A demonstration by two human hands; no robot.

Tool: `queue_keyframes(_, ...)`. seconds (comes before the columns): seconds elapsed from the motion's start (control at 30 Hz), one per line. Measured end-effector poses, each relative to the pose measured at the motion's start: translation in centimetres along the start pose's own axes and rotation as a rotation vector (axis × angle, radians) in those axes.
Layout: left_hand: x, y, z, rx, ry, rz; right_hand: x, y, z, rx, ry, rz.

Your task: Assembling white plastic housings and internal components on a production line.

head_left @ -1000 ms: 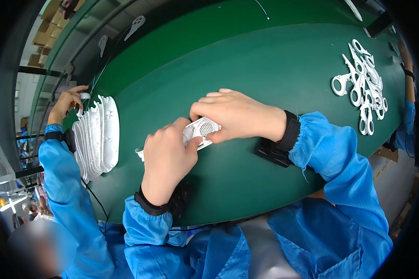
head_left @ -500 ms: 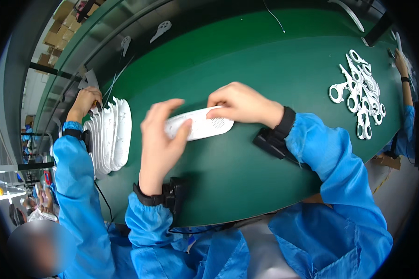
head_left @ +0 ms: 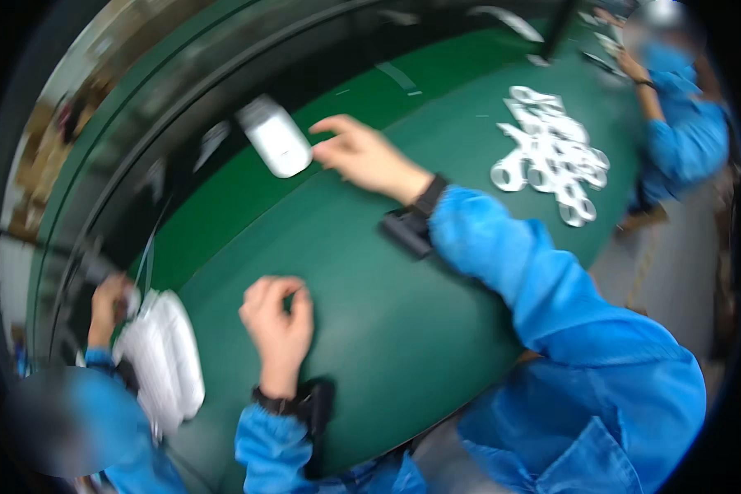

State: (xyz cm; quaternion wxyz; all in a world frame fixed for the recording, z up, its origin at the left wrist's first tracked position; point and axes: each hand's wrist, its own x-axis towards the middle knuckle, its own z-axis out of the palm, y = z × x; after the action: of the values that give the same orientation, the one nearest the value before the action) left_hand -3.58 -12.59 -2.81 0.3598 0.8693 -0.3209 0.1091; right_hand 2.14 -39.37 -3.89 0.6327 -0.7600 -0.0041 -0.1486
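In the head view, the right hand (head_left: 358, 156) reaches over the far side of the green table (head_left: 370, 321), its thumb and forefinger spread apart and pointing toward a white rounded piece (head_left: 280, 144). That piece sits just beyond the fingertips, near the dark edging at the back, slanted with its rounded end toward the person; the picture is smeared there, so whether finger and piece touch, or whether the piece lies flat, I cannot say. The left hand (head_left: 278, 329) is well apart from it, over the nearer part of the table, its fingers loosely curled and the thumb and forefinger bowed into a ring; whether anything is inside the curl cannot be told. Both wrists wear black straps, with a black box (head_left: 407, 234) hanging below the right one, and blue sleeves cover the forearms. To the left, a row of white shells (head_left: 173, 354) stands close together, and a co-worker's hand (head_left: 107, 306) is beside its far end. To the right of the right hand lies a heap of white ring-ended parts (head_left: 543, 148), overlapping one another. Beyond the heap, at the upper right, another co-worker in blue (head_left: 687, 136) is at the table's edge.
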Motion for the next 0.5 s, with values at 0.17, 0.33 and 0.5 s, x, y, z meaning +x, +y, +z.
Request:
queue_keyframes(0.17,-0.4,-0.3,-0.7,-0.035,-0.111,-0.163,-4.3,-3.5,-4.3,-0.187,-0.158,0.024)
queue_keyframes(0.33,-0.3,0.5,-0.4,-0.029,-0.135,-0.126,-12.7,-8.6,-15.5,-0.700,0.116,0.077)
queue_keyframes(0.5,-1.2,0.1,-0.8,0.050,-0.100,-0.133,-16.4,-8.3,-19.7,-1.165,0.172,0.462)
